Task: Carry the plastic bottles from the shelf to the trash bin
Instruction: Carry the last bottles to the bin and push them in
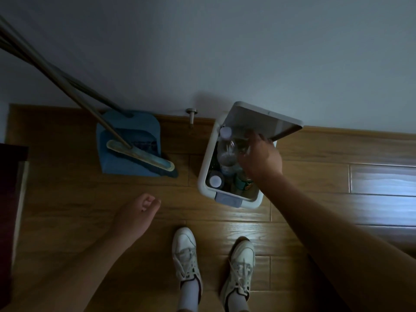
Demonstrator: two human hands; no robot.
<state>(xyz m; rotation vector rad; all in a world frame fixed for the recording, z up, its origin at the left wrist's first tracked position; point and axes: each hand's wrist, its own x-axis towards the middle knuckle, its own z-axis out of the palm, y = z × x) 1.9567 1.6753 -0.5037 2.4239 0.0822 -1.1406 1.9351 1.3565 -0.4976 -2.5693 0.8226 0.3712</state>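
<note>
A white trash bin (203, 170) stands on the wood floor against the wall, its lid (261, 122) tilted up and open. My right hand (261, 161) reaches over the bin's opening, fingers wrapped round a clear plastic bottle (227, 152) with a white cap, which lies across the top of the bin. Below it inside the bin I see another white-capped bottle (215, 180) and a bottle with a green label (242, 182). My left hand (137, 215) hangs lower left of the bin, fingers loosely curled and holding nothing.
A blue dustpan (112, 163) with a broom (139, 157) resting in it leans on the wall left of the bin. A metal doorstop (191, 115) sticks out between them. Dark furniture (11, 199) borders the left edge. My white shoes (186, 255) stand before the bin.
</note>
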